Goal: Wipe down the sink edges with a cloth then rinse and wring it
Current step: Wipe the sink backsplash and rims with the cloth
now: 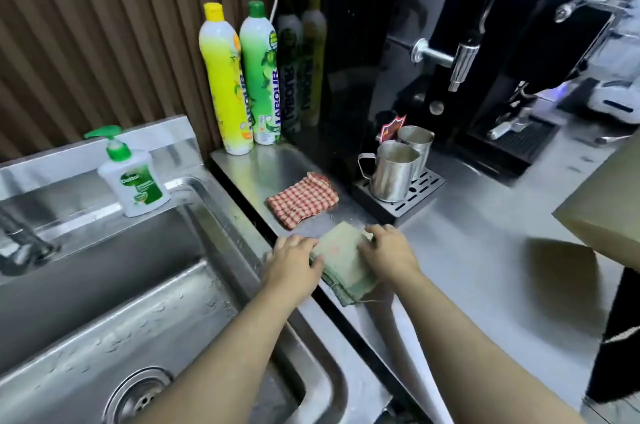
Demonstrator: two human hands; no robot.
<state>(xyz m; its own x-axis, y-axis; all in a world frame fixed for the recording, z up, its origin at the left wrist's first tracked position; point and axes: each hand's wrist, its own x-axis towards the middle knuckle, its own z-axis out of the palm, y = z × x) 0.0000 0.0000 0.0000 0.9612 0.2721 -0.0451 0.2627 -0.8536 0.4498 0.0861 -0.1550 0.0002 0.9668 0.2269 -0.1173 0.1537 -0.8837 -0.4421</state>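
Observation:
A folded pale green cloth (341, 261) lies on the steel counter just right of the sink's right edge (242, 226). My left hand (294, 262) grips the cloth's left side, fingers curled over its edge. My right hand (389, 252) presses on the cloth's right side with fingers bent around it. The steel sink basin (114, 288) sits at the left, wet with droplets, its drain (142, 399) at the bottom. The tap (20, 243) shows only partly at the far left.
A red checked cloth (301, 200) lies behind the green one. A soap pump bottle (133, 178) stands on the sink's back ledge. Yellow (227, 81) and green (261, 74) detergent bottles stand by the wall. Two steel jugs (394, 169) and a black coffee machine (485, 60) are on the right.

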